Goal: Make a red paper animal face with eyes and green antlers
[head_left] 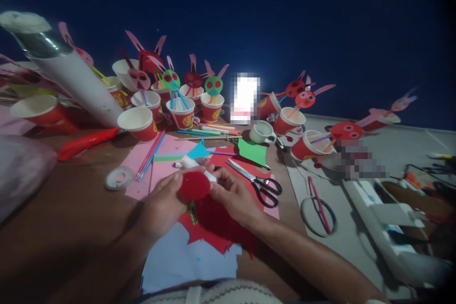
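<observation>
A round red paper disc (194, 186) is held in front of me between both hands. My left hand (163, 204) grips its left edge, thumb on top. My right hand (233, 194) pinches the right edge with thumb and fingers. Just behind the disc lies a white tube (192, 163), partly hidden by disc and fingers. Red paper (217, 228) with jagged edges is spread beneath the hands, over pale blue sheets (192, 266). Black-handled scissors (258, 181) rest open on red paper to the right.
Red paper cups (180, 116) holding rabbit-faced paper figures stand along the back. A white mug (262, 132), green paper (252, 152), pens and straws lie before them. At left are a tape roll (119, 178), a red wrapper (89, 143) and a leaning white roll (80, 85).
</observation>
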`<state>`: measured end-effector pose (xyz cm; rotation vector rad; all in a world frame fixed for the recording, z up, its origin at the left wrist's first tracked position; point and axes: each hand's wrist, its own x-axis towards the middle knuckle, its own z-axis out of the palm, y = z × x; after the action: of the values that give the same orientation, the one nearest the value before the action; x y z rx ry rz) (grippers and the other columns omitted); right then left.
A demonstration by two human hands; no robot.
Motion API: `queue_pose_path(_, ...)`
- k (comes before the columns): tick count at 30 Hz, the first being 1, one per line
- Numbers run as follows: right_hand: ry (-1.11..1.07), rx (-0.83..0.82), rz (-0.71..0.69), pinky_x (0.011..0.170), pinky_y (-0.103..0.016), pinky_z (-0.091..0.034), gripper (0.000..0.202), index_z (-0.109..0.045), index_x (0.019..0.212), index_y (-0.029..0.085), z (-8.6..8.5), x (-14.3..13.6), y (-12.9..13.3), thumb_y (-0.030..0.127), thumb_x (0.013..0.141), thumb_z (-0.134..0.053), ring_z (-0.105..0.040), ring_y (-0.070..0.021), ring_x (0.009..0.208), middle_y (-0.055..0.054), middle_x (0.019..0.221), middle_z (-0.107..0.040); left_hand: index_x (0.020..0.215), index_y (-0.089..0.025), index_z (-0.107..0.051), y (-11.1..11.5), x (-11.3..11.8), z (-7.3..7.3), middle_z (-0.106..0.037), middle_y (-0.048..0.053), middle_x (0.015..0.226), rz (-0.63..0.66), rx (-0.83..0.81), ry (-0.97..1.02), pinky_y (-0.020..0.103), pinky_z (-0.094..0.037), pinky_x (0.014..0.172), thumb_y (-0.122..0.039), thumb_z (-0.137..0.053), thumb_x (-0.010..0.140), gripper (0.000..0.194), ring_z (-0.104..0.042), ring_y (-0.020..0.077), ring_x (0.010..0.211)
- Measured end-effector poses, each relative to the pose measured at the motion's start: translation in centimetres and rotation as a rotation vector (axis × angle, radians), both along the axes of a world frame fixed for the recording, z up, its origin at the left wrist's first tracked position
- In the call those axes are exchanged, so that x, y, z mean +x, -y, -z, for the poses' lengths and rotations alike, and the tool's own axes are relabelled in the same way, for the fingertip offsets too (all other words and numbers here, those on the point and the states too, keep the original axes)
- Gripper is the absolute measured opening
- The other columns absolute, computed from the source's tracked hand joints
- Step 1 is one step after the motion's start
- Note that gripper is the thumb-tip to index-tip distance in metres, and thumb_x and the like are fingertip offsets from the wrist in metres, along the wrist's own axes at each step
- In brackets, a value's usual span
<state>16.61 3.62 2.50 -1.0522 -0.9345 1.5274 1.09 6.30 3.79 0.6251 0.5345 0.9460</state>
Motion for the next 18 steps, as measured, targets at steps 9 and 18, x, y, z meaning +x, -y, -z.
queue_pose_path(9, -0.077, -0.134, -0.172, 0.05, -0.021, -0.033, 0.047, -0.053, 0.065, 0.014, 0.03, 0.06, 0.11, 0.057, 0.083, -0.048, -0.046, -0.0077, 0.049, 0.001, 0.057, -0.053, 0.101, -0.017, -0.07, 0.17, -0.13, -0.3, -0.068, 0.01, 0.108, 0.066, 0.006, 0.026, 0.043, -0.046, 0.091, -0.031, -0.054, 0.085, 0.027, -0.061, 0.0279, 0.102)
queue_pose_path(18, -0.091, -0.15, -0.199, 0.05, -0.022, -0.034, 0.05, -0.053, 0.065, 0.015, 0.07, 0.1, 0.24, 0.059, 0.086, -0.041, -0.049, -0.0089, 0.05, 0.0, 0.056, -0.054, 0.1, -0.018, -0.071, 0.09, -0.04, -0.4, -0.068, 0.01, 0.108, 0.094, 0.011, 0.023, 0.042, -0.046, 0.09, -0.032, -0.053, 0.085, 0.027, -0.061, 0.0278, 0.101)
